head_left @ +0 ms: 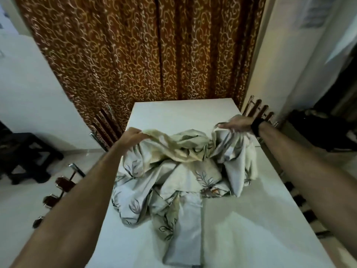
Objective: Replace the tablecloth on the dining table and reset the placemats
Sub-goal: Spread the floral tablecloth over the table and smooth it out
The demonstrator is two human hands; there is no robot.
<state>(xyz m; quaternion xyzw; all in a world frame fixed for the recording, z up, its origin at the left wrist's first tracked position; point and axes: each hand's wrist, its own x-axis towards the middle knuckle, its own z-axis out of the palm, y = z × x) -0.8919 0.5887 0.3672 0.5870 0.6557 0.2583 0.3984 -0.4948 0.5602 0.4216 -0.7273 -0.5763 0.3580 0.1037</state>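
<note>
White dining table nearest, bare along the right side. Crumpled on its middle and left, a leaf-printed tablecloth, one folded strip trailing toward the near edge, a fold spilling past the left edge. Further up, left hand with fingers clenched on a raised cream edge of the cloth; right hand, black wristband behind it, fingers gripping another bunched edge lifted off the table. Dark chair backs at both sides. Beyond, brown scroll-patterned curtain.
</note>
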